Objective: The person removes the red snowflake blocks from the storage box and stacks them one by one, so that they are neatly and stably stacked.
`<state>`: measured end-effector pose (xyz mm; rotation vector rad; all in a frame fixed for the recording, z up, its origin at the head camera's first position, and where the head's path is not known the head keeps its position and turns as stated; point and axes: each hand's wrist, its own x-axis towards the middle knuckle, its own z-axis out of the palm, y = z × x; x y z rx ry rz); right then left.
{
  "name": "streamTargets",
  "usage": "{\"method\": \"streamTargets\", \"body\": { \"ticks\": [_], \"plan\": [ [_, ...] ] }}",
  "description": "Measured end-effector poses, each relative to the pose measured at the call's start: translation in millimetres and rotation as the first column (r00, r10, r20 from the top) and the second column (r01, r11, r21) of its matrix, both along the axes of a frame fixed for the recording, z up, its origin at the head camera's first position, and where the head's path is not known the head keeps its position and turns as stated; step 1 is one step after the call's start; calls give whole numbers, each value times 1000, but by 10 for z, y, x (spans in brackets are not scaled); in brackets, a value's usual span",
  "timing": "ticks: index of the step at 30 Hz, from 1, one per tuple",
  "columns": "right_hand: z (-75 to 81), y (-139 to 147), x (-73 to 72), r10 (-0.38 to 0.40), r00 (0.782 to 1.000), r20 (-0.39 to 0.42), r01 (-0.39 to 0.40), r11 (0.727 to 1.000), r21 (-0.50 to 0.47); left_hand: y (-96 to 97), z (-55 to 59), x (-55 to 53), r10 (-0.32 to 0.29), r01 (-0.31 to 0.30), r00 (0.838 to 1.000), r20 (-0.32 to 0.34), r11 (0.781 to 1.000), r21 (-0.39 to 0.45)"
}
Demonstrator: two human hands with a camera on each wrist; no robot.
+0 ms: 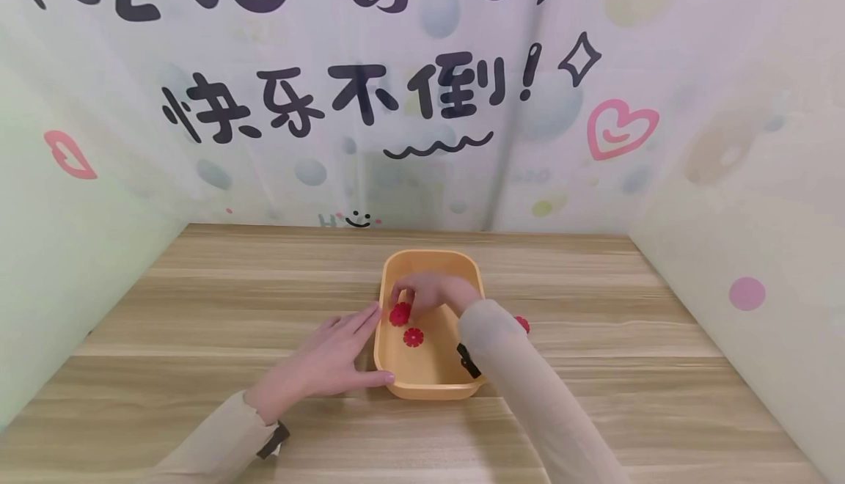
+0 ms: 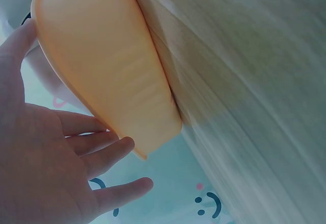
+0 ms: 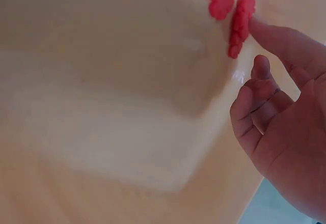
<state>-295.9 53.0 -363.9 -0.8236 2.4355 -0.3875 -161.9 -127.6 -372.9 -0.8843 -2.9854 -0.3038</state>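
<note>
An orange-yellow plastic bin (image 1: 432,392) stands on the table. My left hand (image 1: 323,359) touches its left side, fingers straight and thumb spread to the near corner; the left wrist view shows these fingertips along the rim. Inside the bin is my right hand (image 1: 429,291), its fingers bent downward. One digit's tip touches a red flower-shaped plastic piece (image 3: 242,25) by the bin's wall; whether several pieces overlap there I cannot tell. The other fingers are loosely bent, apart from it. Another red flower-shaped piece (image 1: 414,337) lies on the bin's floor.
A further red flower-shaped piece (image 1: 523,324) lies right of the bin, partly behind the right sleeve (image 1: 528,389). The wood-grain table (image 1: 264,286) is bounded by a printed curtain (image 1: 429,191) at the back and pale walls on both sides.
</note>
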Motion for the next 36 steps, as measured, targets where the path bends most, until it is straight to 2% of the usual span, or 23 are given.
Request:
{"method": "streamTargets", "body": {
  "ticks": [10, 16, 23, 30, 36],
  "plan": [
    [-117, -6, 24, -3, 1000, 9, 3, 999, -51, 6, 1, -6, 0, 0, 1000, 9, 1000, 0],
    [-117, -14, 41, -21, 1000, 15, 21, 998, -57, 5, -3, -6, -3, 3, 1000, 4, 1000, 8],
    [-114, -15, 35, -6, 1000, -3, 6, 998, -70, 6, -2, 0, -1, 1, 1000, 5, 1000, 11],
    [36, 40, -7, 26, 998, -49, -30, 997, -77, 5, -6, 2, -4, 4, 1000, 8, 1000, 15],
    [234, 84, -48, 1, 997, -76, -8, 995, -95, -1, -12, -2, -3, 3, 1000, 11, 1000, 20]
  ]
}}
